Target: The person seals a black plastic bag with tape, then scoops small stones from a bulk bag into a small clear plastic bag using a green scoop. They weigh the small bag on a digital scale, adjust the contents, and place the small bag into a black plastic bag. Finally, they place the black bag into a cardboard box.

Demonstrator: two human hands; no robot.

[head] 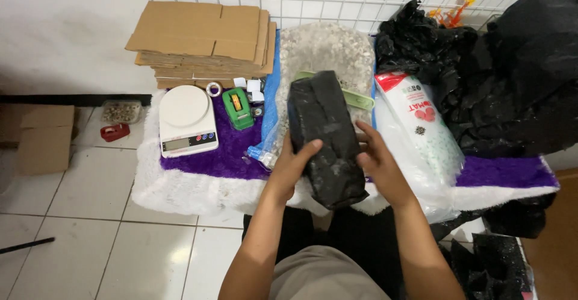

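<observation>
Over the purple mat: black packed bag (324,140), upright, held between both hands.
Left hand (292,164): fingers clamped on its left side.
Right hand (378,161): fingers pressed on its right side.
Behind: clear sack of pale chips (325,50), green scoop (355,98).
Left: white scale (185,119), green tape dispenser (238,108), cardboard stack (205,41).
Right: white printed bag (421,125), black plastic heap (506,65).

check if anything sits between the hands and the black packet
Nothing visible does. The left hand and the right hand grip the black packet directly on its two sides, raised above the purple mat.
</observation>
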